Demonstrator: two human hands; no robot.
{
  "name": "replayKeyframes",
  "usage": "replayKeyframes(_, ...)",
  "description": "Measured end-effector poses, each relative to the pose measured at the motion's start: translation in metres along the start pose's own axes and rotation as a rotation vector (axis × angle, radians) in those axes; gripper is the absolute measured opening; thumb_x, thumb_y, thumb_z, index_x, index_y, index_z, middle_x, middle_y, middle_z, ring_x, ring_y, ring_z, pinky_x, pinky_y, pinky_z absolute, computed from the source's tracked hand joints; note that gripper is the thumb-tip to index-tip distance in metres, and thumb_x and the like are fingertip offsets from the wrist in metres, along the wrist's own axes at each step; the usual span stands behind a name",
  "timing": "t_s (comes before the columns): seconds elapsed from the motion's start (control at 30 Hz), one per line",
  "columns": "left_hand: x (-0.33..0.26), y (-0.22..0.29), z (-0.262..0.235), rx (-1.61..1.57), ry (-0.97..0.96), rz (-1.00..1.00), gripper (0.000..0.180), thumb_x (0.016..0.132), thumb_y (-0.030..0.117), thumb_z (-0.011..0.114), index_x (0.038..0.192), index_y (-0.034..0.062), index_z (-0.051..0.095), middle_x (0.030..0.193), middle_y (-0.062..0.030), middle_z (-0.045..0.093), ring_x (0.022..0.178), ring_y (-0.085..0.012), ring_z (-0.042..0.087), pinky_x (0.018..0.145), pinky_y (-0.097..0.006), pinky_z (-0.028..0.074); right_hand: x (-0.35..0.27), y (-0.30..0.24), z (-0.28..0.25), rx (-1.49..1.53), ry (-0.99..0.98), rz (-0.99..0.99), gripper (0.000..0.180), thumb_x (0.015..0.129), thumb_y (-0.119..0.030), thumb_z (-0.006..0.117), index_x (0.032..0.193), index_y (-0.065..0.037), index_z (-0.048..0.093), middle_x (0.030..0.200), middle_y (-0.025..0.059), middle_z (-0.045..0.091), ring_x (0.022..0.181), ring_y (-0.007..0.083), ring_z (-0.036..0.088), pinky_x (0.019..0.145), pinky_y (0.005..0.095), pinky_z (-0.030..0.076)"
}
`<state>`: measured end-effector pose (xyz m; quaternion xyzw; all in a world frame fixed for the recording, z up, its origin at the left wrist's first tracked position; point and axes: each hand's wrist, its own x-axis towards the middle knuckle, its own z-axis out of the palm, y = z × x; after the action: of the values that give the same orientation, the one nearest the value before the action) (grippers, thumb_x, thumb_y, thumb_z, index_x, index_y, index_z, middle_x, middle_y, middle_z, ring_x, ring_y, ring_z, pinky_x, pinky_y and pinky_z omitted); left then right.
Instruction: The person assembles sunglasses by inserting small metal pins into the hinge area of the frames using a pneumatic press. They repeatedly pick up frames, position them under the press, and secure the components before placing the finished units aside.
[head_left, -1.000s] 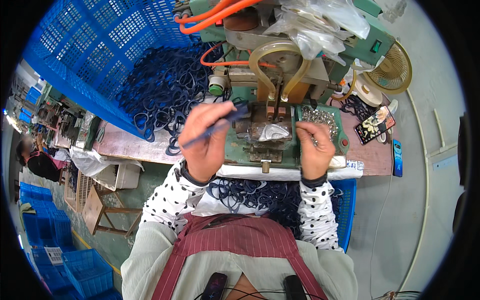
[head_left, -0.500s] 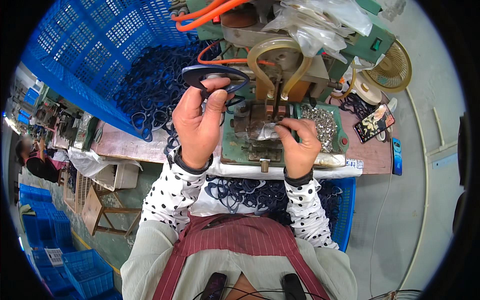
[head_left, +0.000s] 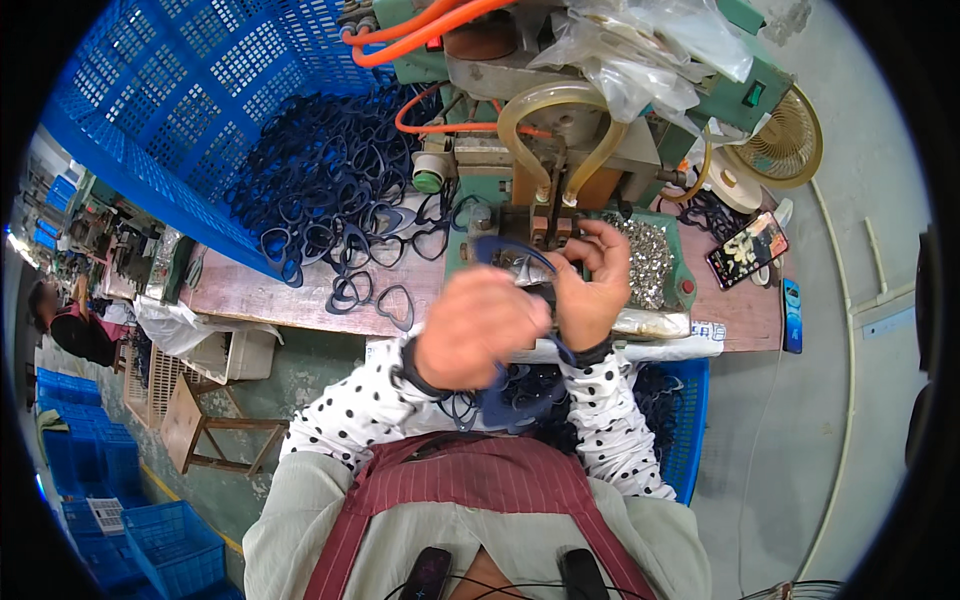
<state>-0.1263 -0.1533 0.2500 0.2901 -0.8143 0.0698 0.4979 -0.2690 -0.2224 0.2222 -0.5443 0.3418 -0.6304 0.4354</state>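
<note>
A dark blue glasses frame (head_left: 497,246), smeared by motion, spans the space in front of the press. My left hand (head_left: 475,330) is blurred too, closed around the frame's middle with one rim above and one below it. My right hand (head_left: 592,292) is beside the frame's right edge, its fingers bent in a pinch; what is between the fingertips is hidden. Just beyond both hands stands the green and metal press (head_left: 540,215), its lower die partly covered by them. A tray of small shiny metal pieces (head_left: 640,260) lies right of the die.
A large blue basket (head_left: 150,170) at left holds many frames (head_left: 330,160), some spilling onto the table (head_left: 240,295). Another blue basket (head_left: 690,420) of frames is below my hands. A phone (head_left: 748,250) and a fan (head_left: 785,140) are at right; orange hoses (head_left: 430,30) cross above.
My left hand has brought the glasses frame down and rightward, from beside the press to in front of it. My right hand has drawn slightly back from the die, fingers more curled.
</note>
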Motion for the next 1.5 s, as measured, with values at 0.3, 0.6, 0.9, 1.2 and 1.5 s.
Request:
replayKeyframes(0.3,-0.009,-0.004,0.037,-0.114,-0.105,0.110,0.031,0.080,0.007,0.070,0.110,-0.0017,0.067,0.112,-0.0171,0.067,0.097,-0.0269,0.067,0.092,-0.043,0.053,0.040,0.076,-0.158,-0.825,0.146,0.060,0.024,0.082,-0.009,0.072,0.104,-0.002,0.065,0.092,0.0103,0.071,0.080,0.0193,0.067,0.072,0.0316,0.052)
replayKeyframes(0.6,-0.011,-0.003,0.036,-0.144,-0.076,0.083,0.034,0.082,0.007,0.068,0.115,-0.0017,0.064,0.115,-0.0165,0.067,0.098,-0.0266,0.066,0.093,-0.042,0.052,0.022,0.072,-0.168,-1.342,-0.165,-0.079,0.021,0.083,-0.015,0.069,0.098,-0.002,0.065,0.094,0.0185,0.066,0.087,0.0387,0.062,0.076,0.0455,0.048)
replayKeyframes(0.9,-0.044,-0.010,0.010,0.295,0.030,0.002,0.039,0.077,0.017,0.070,0.115,0.0086,0.064,0.117,-0.0094,0.065,0.104,-0.0243,0.061,0.103,-0.046,0.038,0.027,0.083,-0.161,-0.951,0.022,-0.189,0.012,0.084,-0.012,0.069,0.093,-0.005,0.073,0.090,0.0118,0.069,0.085,0.0271,0.063,0.079,0.0351,0.049)
replayKeyframes(1.2,-0.213,-0.144,-0.059,1.220,0.137,-1.059,0.044,0.083,0.045,0.065,0.112,0.0118,0.068,0.141,-0.0197,0.047,0.118,-0.0424,0.050,0.096,-0.054,0.041,0.021,0.087,-0.145,-0.972,0.227,-0.143,0.012,0.089,-0.012,0.059,0.099,-0.006,0.060,0.088,0.0168,0.065,0.086,0.0372,0.062,0.077,0.0453,0.048)
replayKeyframes(1.5,-0.184,-0.147,-0.044,0.832,-0.319,-0.513,0.019,0.083,0.009,0.059,0.100,-0.0008,0.062,0.141,-0.0205,0.047,0.129,-0.0408,0.041,0.104,-0.048,0.037,0.019,0.079,-0.146,-0.920,0.233,-0.178,0.010,0.088,-0.010,0.062,0.098,-0.007,0.064,0.085,0.0147,0.067,0.080,0.0334,0.065,0.069,0.0411,0.050)
